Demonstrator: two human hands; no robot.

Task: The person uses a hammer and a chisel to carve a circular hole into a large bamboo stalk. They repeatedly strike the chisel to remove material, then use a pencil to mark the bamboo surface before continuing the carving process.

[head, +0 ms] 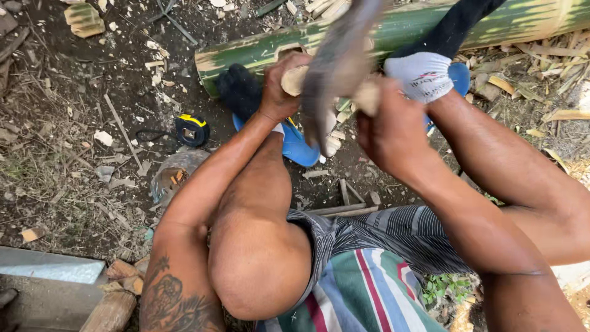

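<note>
Striped shorts [369, 289] and my bent knee [258, 258] sit closest below me; above the knee my left hand [279, 86] is closed around one pale wooden end of a tool, and my right hand [393, 132] is closed around the other end; between the two fists a grey curved blade [335, 67] shows blurred, so I judge it is mid-stroke. Just beyond both hands lies the green bamboo pole [399, 27], running across from past my left hand to far past my right; my feet press against it, one in a black sock [239, 92] beside my left hand, one in a white sock [424, 74] just above my right, both on blue sandals [295, 144]. I would call this the shaving or splitting step, with the blade working at the pole's cut end; the next stroke seems to need both grips firm and the feet steady. Left of my left forearm, on the chip-strewn dirt, lies a black-and-yellow tape measure [190, 129].
</note>
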